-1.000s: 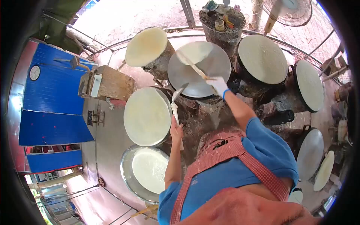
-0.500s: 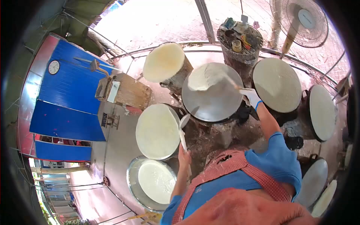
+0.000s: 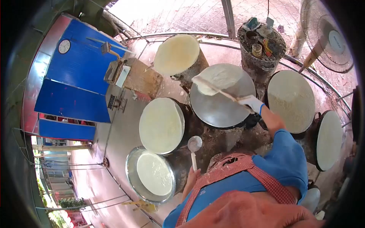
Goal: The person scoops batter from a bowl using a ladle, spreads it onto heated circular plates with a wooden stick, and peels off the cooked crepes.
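Batter, pale and wet, lies spread at the far edge of the round grey metal griddle (image 3: 222, 99) just beyond the right hand (image 3: 251, 102). That gloved right hand is closed around the near end of a long thin wooden spreader stick (image 3: 215, 89), whose far end rests in the batter. The bare left hand (image 3: 191, 178) is closed on the handle of a white ladle (image 3: 194, 146), held upright beside the steel batter basin (image 3: 150, 174). The stick looks light and stiff, best gripped at its near end; the film seems soft and easily torn.

clock (image 3: 64, 46) on blue wall (image 3: 72, 81) | fan (image 3: 332, 41) far right | scale (image 3: 118, 73)
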